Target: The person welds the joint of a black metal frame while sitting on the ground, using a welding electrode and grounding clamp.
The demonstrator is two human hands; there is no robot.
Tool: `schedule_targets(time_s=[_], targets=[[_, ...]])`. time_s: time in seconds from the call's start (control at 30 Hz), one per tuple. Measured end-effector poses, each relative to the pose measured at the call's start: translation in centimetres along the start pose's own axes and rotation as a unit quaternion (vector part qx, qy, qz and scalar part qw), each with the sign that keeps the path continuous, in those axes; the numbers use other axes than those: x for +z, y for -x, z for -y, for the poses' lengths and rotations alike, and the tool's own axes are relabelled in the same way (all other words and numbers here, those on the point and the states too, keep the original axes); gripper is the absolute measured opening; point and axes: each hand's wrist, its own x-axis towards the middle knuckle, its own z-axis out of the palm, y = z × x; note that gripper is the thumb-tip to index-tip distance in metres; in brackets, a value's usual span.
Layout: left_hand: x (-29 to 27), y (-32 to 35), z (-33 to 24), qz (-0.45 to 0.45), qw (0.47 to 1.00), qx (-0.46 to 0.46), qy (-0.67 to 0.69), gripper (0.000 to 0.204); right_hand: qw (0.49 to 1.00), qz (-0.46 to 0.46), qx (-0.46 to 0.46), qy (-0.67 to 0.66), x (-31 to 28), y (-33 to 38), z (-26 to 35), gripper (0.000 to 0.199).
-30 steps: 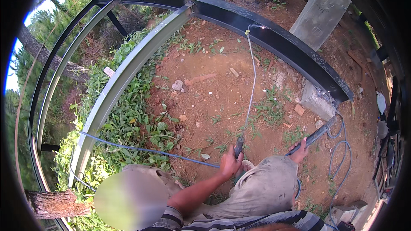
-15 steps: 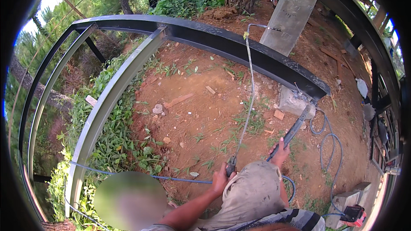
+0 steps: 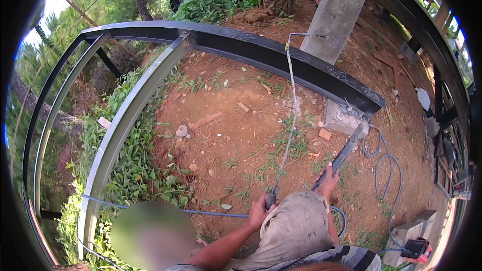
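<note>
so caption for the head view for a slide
Left hand grips a tool handle, right hand a long bar, above red dirt.

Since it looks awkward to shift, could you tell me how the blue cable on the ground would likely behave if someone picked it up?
The blue cable lies in loose loops on the dirt, so it is probably floppy and would sag. Being long and coiled, it may drag or snag on grass. It seems light.

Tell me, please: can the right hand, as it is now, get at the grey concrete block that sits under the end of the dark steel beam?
Probably not by itself. The right hand grips a long dark bar, and only the bar's far tip comes near the concrete block. Bare soil lies between, so nothing blocks the way.
</note>
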Motion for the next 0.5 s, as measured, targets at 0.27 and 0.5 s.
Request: schedule_targets(time_s=[0.27, 0.5], targets=[[0.8, -0.4, 1.3, 0.013, 0.997, -0.019, 0.072, 0.035, 1.0, 0.003, 0.01, -0.009, -0.3, 0.0, 0.2, 0.024], [1.1, -0.6, 0.8, 0.013, 0.992, -0.007, 0.128, 0.029, 1.0, -0.003, 0.013, -0.013, -0.9, -0.3, 0.1, 0.023]])
